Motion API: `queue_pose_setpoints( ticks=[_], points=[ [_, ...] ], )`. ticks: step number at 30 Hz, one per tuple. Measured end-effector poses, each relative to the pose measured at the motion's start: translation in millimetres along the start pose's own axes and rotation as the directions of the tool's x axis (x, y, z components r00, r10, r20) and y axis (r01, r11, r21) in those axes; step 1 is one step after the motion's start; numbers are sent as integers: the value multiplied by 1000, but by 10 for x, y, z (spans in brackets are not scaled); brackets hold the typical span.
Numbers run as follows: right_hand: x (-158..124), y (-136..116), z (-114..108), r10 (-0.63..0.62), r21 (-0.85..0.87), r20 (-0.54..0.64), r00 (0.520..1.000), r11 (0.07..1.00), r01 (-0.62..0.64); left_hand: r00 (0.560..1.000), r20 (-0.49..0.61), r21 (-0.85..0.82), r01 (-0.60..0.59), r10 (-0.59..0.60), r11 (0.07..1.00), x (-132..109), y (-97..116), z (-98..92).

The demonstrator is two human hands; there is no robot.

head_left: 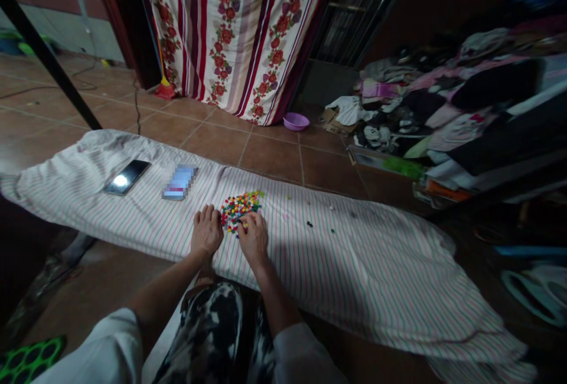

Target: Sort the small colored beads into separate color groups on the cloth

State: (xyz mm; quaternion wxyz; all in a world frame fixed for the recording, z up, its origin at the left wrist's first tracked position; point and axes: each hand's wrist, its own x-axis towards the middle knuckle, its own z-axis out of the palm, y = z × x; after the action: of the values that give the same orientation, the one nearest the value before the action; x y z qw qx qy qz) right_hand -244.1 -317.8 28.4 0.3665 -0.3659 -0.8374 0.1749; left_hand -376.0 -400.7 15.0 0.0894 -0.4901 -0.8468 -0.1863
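Observation:
A pile of small bead-like pieces (241, 205) in red, yellow, green, blue and white lies on a striped cloth (376, 266). My left hand (207, 231) rests palm down on the cloth at the pile's left edge, its fingers stretched out. At the lower right of the pile, my right hand (254, 235) has thumb and fingers pinched together among the pieces. What is between those fingertips is too small to make out. To the right, a few pieces lie apart, among them dark pieces (309, 224) and a green piece (332, 231).
Left of the pile lie a dark phone (127, 177) and a phone with a lit screen (179, 182). Beyond the cloth-covered surface are a tiled floor, a purple basin (296, 121), a floral curtain (239, 29) and a red broom (165, 89). Heaped clothes (443, 94) fill the right.

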Motion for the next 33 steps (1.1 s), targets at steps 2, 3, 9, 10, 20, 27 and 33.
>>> queue_pose_setpoints(
  ticks=[2, 3, 9, 10, 20, 27, 33],
  points=[
    [-27, 88, -26, 57, 7, -92, 994, 998, -57, 1000, -10, -15, 1, -1, 1000, -1, 2, -5],
    [-40, 143, -32, 81, 15, -128, 988, 997, -79, 1000, -14, -21, -1, 1, 1000, -1, 2, -7],
    [-120, 443, 19, 152, 96, -105, 983, 985, -142, 1000, -3, -23, -8, 8, 1000, -4, 3, -17],
    [-127, 457, 35, 156, 104, -93, 983, 984, -146, 1000, 1, -16, -6, 6, 1000, -3, 8, -22],
    [-8, 237, 175, 96, 239, 62, 993, 965, -108, 1000, 19, 33, -13, 12, 999, -2, 20, -39],
    [14, 231, 58, -12, 362, 159, 987, 931, -47, 999, 36, 29, -15, 14, 999, -6, 27, -57],
    [41, 390, 108, 152, 295, -49, 987, 947, -131, 999, 51, 46, -10, 7, 999, 1, 35, -70]
  ],
)
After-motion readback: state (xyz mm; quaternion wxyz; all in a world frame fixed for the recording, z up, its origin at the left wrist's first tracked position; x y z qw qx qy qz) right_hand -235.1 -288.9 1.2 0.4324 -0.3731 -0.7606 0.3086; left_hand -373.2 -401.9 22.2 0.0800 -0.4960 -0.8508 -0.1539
